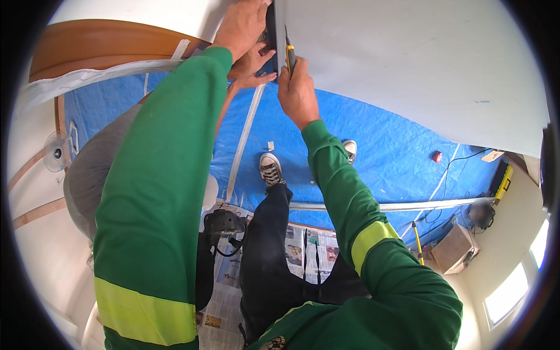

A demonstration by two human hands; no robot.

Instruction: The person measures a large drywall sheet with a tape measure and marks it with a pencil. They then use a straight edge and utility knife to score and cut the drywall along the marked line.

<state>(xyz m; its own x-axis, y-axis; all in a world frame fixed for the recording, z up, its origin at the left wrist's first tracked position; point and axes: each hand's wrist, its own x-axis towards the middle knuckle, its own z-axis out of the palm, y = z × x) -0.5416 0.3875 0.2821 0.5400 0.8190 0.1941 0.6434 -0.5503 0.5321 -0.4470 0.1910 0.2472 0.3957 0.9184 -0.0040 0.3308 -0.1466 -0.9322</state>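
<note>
A large pale grey panel fills the upper right, with a dark strip along its left edge. My right hand is closed around a slim yellow-and-black hand tool. The tool's thin pointed metal end points up, close by the panel's edge; I cannot tell whether it touches. At the top of the view, my left hand is against the panel's dark edge, its fingers mostly out of sight. Just below it, another person's hands reach toward the same edge from the left.
The other person's grey-clothed body bends at the left, partly behind my left arm. Blue sheeting covers the floor, with newspaper nearer me. A brown curved board, a fan, a cardboard box and cords lie around.
</note>
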